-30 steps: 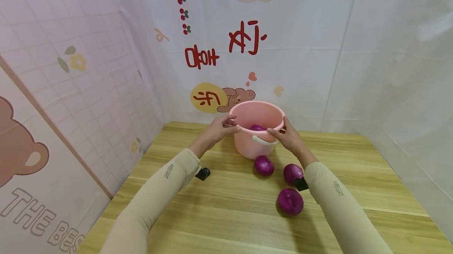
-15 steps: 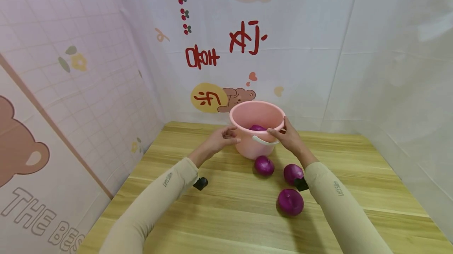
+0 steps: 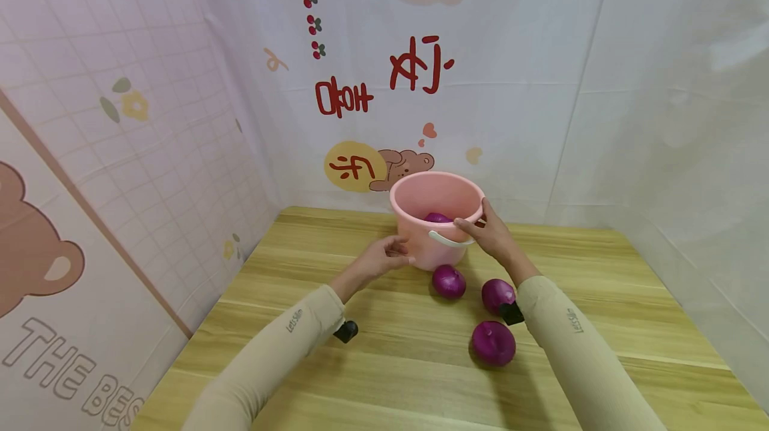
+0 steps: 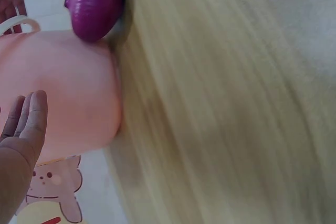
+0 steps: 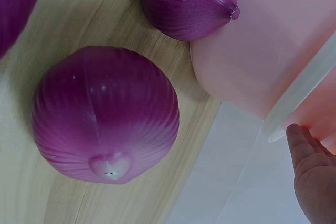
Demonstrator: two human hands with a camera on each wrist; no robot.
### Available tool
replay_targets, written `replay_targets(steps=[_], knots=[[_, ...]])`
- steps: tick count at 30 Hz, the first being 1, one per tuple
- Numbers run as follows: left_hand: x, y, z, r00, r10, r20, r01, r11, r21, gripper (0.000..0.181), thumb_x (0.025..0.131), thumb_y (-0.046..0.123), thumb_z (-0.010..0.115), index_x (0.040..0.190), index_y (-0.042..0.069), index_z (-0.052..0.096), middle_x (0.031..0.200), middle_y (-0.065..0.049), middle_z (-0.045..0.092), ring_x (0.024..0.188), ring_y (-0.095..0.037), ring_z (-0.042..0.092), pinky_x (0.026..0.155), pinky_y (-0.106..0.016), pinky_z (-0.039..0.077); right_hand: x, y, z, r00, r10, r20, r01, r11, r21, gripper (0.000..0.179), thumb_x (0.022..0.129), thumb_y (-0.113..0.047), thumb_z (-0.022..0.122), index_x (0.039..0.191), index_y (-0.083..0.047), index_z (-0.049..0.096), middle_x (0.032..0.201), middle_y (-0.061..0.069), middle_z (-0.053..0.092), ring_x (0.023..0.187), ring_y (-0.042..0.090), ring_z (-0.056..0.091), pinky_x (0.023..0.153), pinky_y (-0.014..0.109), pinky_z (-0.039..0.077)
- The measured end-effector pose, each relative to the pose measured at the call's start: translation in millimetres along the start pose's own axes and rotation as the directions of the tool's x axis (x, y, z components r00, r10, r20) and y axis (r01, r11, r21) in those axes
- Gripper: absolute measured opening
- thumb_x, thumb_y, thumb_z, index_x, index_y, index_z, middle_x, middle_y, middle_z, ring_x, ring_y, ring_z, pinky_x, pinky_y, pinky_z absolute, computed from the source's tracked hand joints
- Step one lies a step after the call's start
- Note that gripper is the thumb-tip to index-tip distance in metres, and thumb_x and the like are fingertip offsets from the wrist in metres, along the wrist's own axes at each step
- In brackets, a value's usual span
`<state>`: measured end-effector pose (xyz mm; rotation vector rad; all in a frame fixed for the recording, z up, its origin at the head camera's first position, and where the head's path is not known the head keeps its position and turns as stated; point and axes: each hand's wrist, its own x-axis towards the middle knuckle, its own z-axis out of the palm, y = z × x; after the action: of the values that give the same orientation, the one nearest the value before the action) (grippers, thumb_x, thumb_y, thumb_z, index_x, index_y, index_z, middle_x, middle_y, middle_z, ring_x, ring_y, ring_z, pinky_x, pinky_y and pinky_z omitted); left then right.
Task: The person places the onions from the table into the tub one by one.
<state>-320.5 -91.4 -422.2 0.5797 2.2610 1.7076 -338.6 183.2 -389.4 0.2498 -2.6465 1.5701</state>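
Observation:
A pink bucket point(image 3: 414, 234) stands upright at the back of the table, its white handle point(image 3: 446, 240) hanging down in front. Inside it, part of a purple onion point(image 3: 437, 217) shows. My right hand point(image 3: 494, 234) grips the bucket's right rim, thumb at the front. Low on the bucket's left side is my left hand point(image 3: 384, 257), its fingers extended at the wall; the left wrist view shows these fingers point(image 4: 35, 116) fairly straight over the pink wall. One purple onion point(image 3: 448, 282) sits right at the bucket's base. Two more, an onion point(image 3: 496, 294) and a flatter-looking onion point(image 3: 494, 343), lie nearer me.
The wooden table point(image 3: 408, 377) reaches back to a white printed curtain point(image 3: 510, 117), close behind the bucket. Another printed curtain point(image 3: 150, 171) borders the left side. A small black device point(image 3: 345, 331) shows under my left wrist and another point(image 3: 511, 313) by the right.
My left hand has left the bucket's rim and moved down along its left side toward the base. The right hand, bucket and onions stay where they were.

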Motion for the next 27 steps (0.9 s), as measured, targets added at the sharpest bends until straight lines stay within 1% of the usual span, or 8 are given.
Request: replay_targets(steps=[5, 9, 12, 14, 18, 20, 24, 27], knots=[[-1.2, -9.5, 8.1, 0.999, -0.03, 0.012, 0.03, 1.0, 0.003, 0.063, 0.08, 0.021, 0.07, 0.133, 0.0, 0.042, 0.119, -0.022, 0.051, 0.102, -0.027, 0.052, 0.081, -0.032, 0.047, -7.2, -12.8, -1.5, 1.0, -0.005, 0.013, 0.005, 0.999, 0.041, 0.099, 0.079, -0.049, 0.063, 0.146, -0.011, 0.001, 0.143, 0.022, 0.023, 0.127, 0.036, 0.031, 0.096, 0.05, 0.034], [-10.6, -1.0, 15.5, 0.999, -0.022, 0.033, 0.022, 1.0, 0.004, 0.06, 0.08, 0.015, 0.07, 0.13, -0.002, 0.044, 0.112, -0.021, 0.054, 0.1, -0.031, 0.053, 0.078, -0.033, 0.048, -13.5, -23.6, -1.9, 1.0, -0.004, 0.02, 0.003, 0.999, 0.049, 0.094, 0.083, -0.041, 0.063, 0.146, -0.009, 0.0, 0.143, 0.023, 0.023, 0.127, 0.038, 0.03, 0.096, 0.051, 0.033], [-13.8, -0.6, 23.2, 0.999, -0.024, 0.039, 0.024, 1.0, 0.004, 0.059, 0.079, 0.013, 0.07, 0.13, -0.003, 0.044, 0.108, -0.018, 0.055, 0.098, -0.031, 0.054, 0.078, -0.037, 0.049, -10.0, -17.5, -1.4, 1.0, -0.006, 0.014, 0.006, 0.999, 0.045, 0.094, 0.082, -0.042, 0.063, 0.146, -0.01, 0.001, 0.142, 0.023, 0.024, 0.126, 0.037, 0.032, 0.096, 0.051, 0.033], [-9.9, -11.2, 29.3, 0.999, -0.016, 0.034, 0.016, 1.0, -0.003, 0.06, 0.078, 0.011, 0.071, 0.13, -0.004, 0.044, 0.108, -0.018, 0.055, 0.097, -0.029, 0.055, 0.078, -0.038, 0.049, -7.2, -12.9, -0.9, 1.0, -0.005, 0.011, 0.005, 0.999, 0.047, 0.093, 0.083, -0.04, 0.063, 0.146, -0.011, 0.002, 0.142, 0.022, 0.024, 0.126, 0.036, 0.032, 0.096, 0.051, 0.034], [-1.2, -31.1, 42.2, 1.0, -0.007, 0.019, 0.007, 1.0, 0.015, 0.061, 0.078, 0.013, 0.072, 0.129, -0.004, 0.044, 0.111, -0.022, 0.054, 0.098, -0.029, 0.055, 0.076, -0.032, 0.049, 1.5, 2.2, 1.0, 1.0, -0.018, -0.006, 0.018, 1.0, 0.025, 0.093, 0.082, -0.043, 0.063, 0.146, -0.013, 0.002, 0.143, 0.021, 0.025, 0.126, 0.034, 0.033, 0.095, 0.049, 0.036], [0.6, -34.7, 48.4, 1.0, -0.005, 0.018, 0.004, 0.999, 0.041, 0.06, 0.077, 0.015, 0.073, 0.128, -0.004, 0.046, 0.112, -0.025, 0.053, 0.099, -0.03, 0.054, 0.076, -0.031, 0.049, 1.9, 3.1, 1.2, 1.0, -0.022, -0.009, 0.022, 1.0, 0.017, 0.093, 0.083, -0.043, 0.062, 0.146, -0.013, 0.002, 0.143, 0.021, 0.025, 0.126, 0.034, 0.033, 0.095, 0.049, 0.035], [1.6, -36.7, 59.4, 0.999, -0.027, 0.026, 0.026, 0.998, 0.063, 0.059, 0.077, 0.019, 0.073, 0.126, -0.003, 0.048, 0.114, -0.026, 0.051, 0.097, -0.03, 0.053, 0.071, -0.04, 0.05, 0.0, -0.5, 0.3, 1.0, -0.024, 0.012, 0.024, 1.0, 0.009, 0.094, 0.083, -0.043, 0.061, 0.146, -0.011, -0.001, 0.143, 0.024, 0.023, 0.126, 0.038, 0.031, 0.094, 0.051, 0.035], [3.1, -37.7, 66.0, 0.999, -0.034, 0.023, 0.032, 0.997, 0.068, 0.058, 0.076, 0.019, 0.074, 0.126, 0.001, 0.049, 0.115, -0.024, 0.051, 0.096, -0.029, 0.052, 0.064, -0.04, 0.051, -7.6, -13.2, -0.7, 1.0, -0.015, 0.023, 0.014, 0.999, 0.038, 0.094, 0.083, -0.042, 0.062, 0.146, -0.01, 0.0, 0.142, 0.025, 0.023, 0.126, 0.039, 0.03, 0.095, 0.053, 0.034]])
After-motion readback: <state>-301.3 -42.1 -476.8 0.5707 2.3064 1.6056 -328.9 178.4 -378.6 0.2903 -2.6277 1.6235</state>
